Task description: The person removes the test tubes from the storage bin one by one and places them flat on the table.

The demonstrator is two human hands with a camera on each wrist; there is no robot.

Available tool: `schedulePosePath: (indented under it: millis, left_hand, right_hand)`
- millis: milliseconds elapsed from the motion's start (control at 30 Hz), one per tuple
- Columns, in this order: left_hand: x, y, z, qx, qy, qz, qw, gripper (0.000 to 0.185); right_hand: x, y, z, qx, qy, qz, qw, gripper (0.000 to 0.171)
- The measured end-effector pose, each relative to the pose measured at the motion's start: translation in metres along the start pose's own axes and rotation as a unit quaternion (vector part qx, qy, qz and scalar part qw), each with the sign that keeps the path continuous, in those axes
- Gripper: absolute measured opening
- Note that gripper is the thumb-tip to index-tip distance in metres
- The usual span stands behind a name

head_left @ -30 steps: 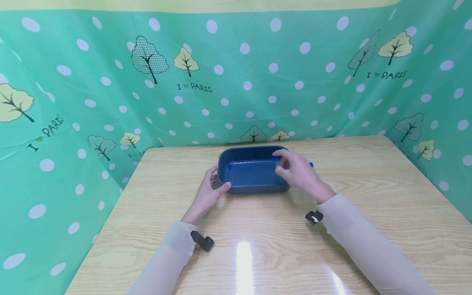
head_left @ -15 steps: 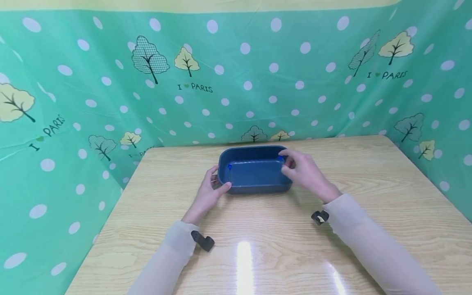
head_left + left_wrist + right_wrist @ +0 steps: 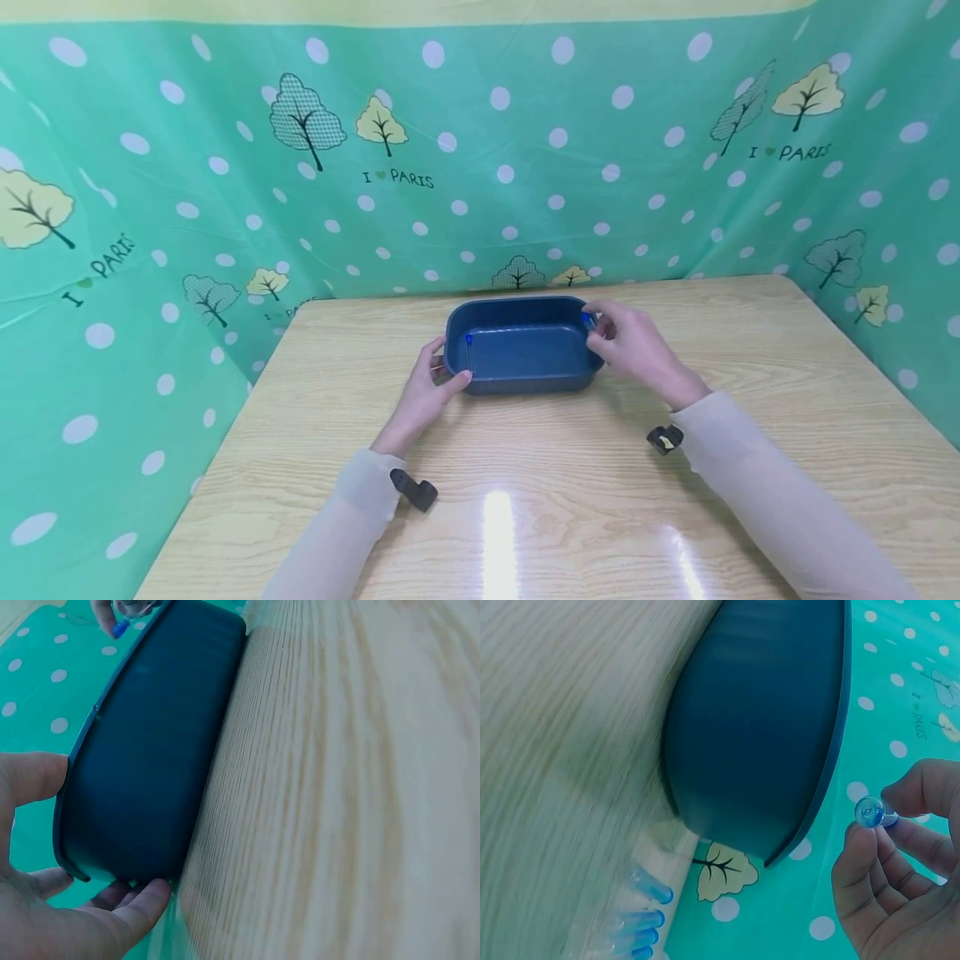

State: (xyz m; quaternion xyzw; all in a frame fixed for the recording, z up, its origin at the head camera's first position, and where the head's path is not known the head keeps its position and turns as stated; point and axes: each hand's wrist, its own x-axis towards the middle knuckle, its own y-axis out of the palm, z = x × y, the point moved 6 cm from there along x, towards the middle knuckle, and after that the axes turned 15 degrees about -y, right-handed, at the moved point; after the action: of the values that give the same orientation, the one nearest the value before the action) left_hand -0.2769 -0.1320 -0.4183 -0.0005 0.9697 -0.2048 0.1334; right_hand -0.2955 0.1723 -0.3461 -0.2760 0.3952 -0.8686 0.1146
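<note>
- Dark blue oval plastic tub (image 3: 522,350) sits on the light wood-grain table (image 3: 570,500), toward the far edge and about midway between the table's left and right sides.
- Left hand (image 3: 423,398) grips the tub's left end: the thumb lies against the near-left wall and the fingers curl round the end under the rim, as the left wrist view confirms (image 3: 45,900).
- Right hand (image 3: 637,346) is at the tub's right end, level with the rim, and pinches a small clear tube with a blue cap (image 3: 871,812) between thumb and fingertips.
- In the head view, the blue cap of that tube (image 3: 586,318) shows just at the rim's right edge.
- A second clear tube with a blue cap (image 3: 468,350) is inside the tub against its left wall.
- Several more blue-capped clear tubes (image 3: 641,919) lie on the table beyond the tub's far side, visible in the right wrist view only.
- Both forearms wear pale beige sleeves (image 3: 757,492); a black strap mount (image 3: 414,490) sits at each wrist.
- A green cloth backdrop printed with white dots and trees (image 3: 480,167) encloses the table on three sides.
</note>
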Motion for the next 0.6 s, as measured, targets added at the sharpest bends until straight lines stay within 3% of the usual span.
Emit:
schedulePosePath:
  millis: [600]
  left_hand:
    - [0.001,0.001,0.001,-0.001,-0.003,0.003,1.0,0.075]
  right_hand:
    - [-0.007,-0.01,-0.013,-0.023,0.006,-0.009,1.0,0.044]
